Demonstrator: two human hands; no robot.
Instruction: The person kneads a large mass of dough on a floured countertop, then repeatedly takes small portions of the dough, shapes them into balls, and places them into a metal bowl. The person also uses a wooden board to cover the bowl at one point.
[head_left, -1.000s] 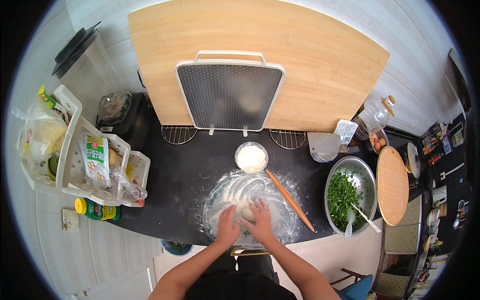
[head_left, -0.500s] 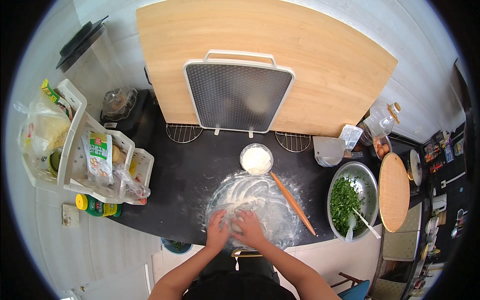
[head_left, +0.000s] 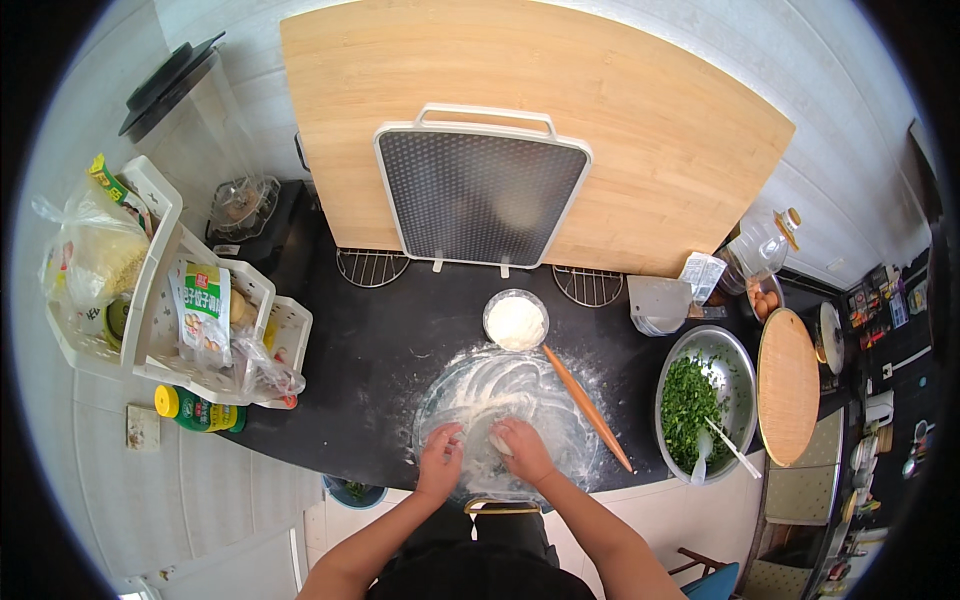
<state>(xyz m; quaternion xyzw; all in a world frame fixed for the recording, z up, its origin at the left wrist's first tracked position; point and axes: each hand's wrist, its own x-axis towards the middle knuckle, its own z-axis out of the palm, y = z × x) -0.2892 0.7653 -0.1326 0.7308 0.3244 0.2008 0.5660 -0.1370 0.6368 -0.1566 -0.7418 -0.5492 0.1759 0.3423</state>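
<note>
Flour lies spread in a wide round patch over a clear mat (head_left: 540,440) on the dark counter. On its near side, my right hand (head_left: 523,452) curls over a small pale lump of dough (head_left: 500,444), which its fingers partly hide. My left hand (head_left: 441,460) is a little to the left, fingers loosely bent and apart, with nothing visible in it. A wooden rolling pin (head_left: 588,410) lies slanted on the right side of the floured patch. Just beyond the flour stands a clear bowl of white flour (head_left: 516,320).
At right are a steel bowl (head_left: 741,375) of chopped greens with utensils, a round wooden board (head_left: 787,388) and a metal scraper (head_left: 660,297). A black-faced cutting board (head_left: 485,190) leans against a large wooden board (head_left: 660,130). White baskets (head_left: 290,340) and a green bottle (head_left: 205,411) stand left.
My hands have moved apart from each other. The right fingers have curled around the dough lump, and the left hand has shifted slightly right and curled. The view has shifted slightly.
</note>
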